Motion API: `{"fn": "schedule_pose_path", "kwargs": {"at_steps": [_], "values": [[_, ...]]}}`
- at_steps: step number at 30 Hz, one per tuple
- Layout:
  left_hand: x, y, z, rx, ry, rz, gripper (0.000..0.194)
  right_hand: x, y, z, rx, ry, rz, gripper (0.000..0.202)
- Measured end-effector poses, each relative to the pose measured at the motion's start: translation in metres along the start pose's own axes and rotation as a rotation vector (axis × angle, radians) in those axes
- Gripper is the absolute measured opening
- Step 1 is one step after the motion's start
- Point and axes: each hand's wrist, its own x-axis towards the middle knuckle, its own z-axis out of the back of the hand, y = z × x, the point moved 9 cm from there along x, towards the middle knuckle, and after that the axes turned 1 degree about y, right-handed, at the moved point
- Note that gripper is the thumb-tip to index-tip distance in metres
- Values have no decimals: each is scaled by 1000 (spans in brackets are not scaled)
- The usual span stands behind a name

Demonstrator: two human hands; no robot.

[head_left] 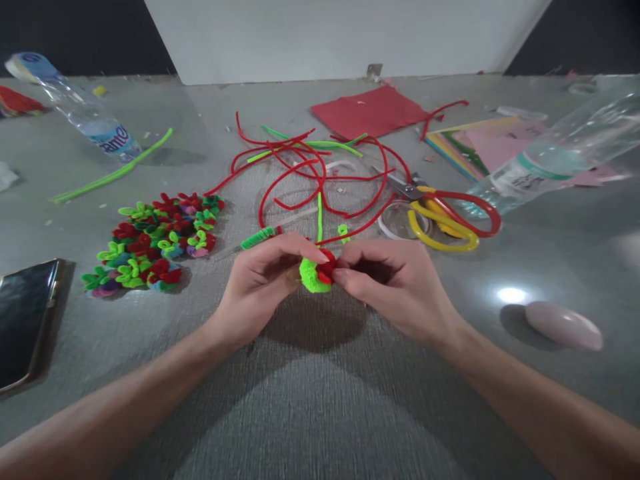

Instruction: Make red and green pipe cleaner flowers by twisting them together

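Between my two hands, above the middle of the grey table, is a small fuzzy green and red piece (315, 275). My left hand (267, 280) pinches it from the left, thumb and forefinger at its top. From the right, the closed fingertips of my right hand (390, 280) press on its red part. Just beyond my hands lie loose red pipe cleaners (323, 175), a few green ones among them. A coiled green piece (257, 238) rests beside my left fingers, and a small green curl (343, 232) lies beyond my right fingers.
Several finished-looking red and green pieces (145, 243) are clustered at left, near a phone (27, 320) and a bottle (90, 113). Scissors (445, 213), clear tape (400, 220), coloured paper (495, 143), red sheets (370, 112), another bottle (545, 160) and a pinkish oval object (564, 325) lie around.
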Motion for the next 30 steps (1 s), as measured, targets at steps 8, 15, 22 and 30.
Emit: {"fn": "schedule_pose_path", "kwargs": {"at_steps": [8, 15, 22, 30], "values": [[3, 4, -2, -184, -36, 121, 8, 1, 8, -1, -73, 22, 119, 18], [1, 5, 2, -126, -45, 92, 9, 1, 5, 3, -59, -47, 105, 13], [-3, 9, 9, 33, -105, 73, 13, -7, 25, 4, -310, -117, 304, 16], [-1, 6, 5, 63, -86, 86, 15, -9, 25, -2, -379, -119, 344, 14]]}}
